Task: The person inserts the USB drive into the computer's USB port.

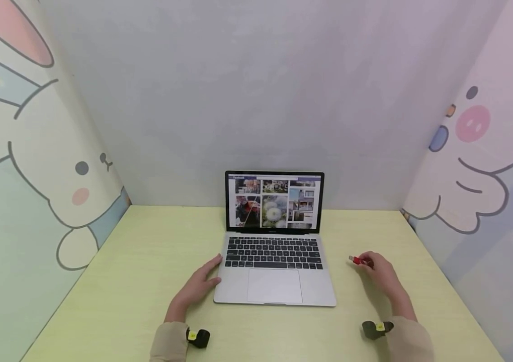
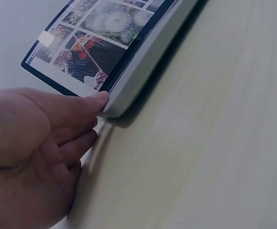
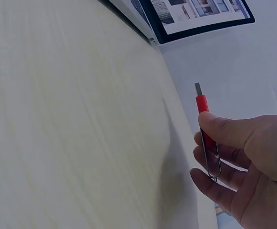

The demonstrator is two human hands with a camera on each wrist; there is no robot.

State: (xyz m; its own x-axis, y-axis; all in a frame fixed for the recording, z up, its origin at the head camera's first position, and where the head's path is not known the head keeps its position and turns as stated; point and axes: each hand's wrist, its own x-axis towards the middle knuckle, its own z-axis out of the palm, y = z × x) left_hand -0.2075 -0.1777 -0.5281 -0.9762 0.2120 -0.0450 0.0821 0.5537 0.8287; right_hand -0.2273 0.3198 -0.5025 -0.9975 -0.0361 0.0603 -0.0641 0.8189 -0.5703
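Note:
An open silver laptop stands in the middle of the table, its lit screen showing a page of photos. My left hand rests at the laptop's left side, thumb and fingertips right at the edge of its base. From the left wrist view, the thumb lies against that edge. To the right of the laptop, my right hand pinches a red USB flash drive with a metal wire loop. Its bare metal plug points towards the laptop, and the thumb covers part of the red body.
The pale wooden table runs back to a grey wall. Panels with cartoon animals flank it on both sides. A black wrist camera is strapped at the left sleeve, another at the right.

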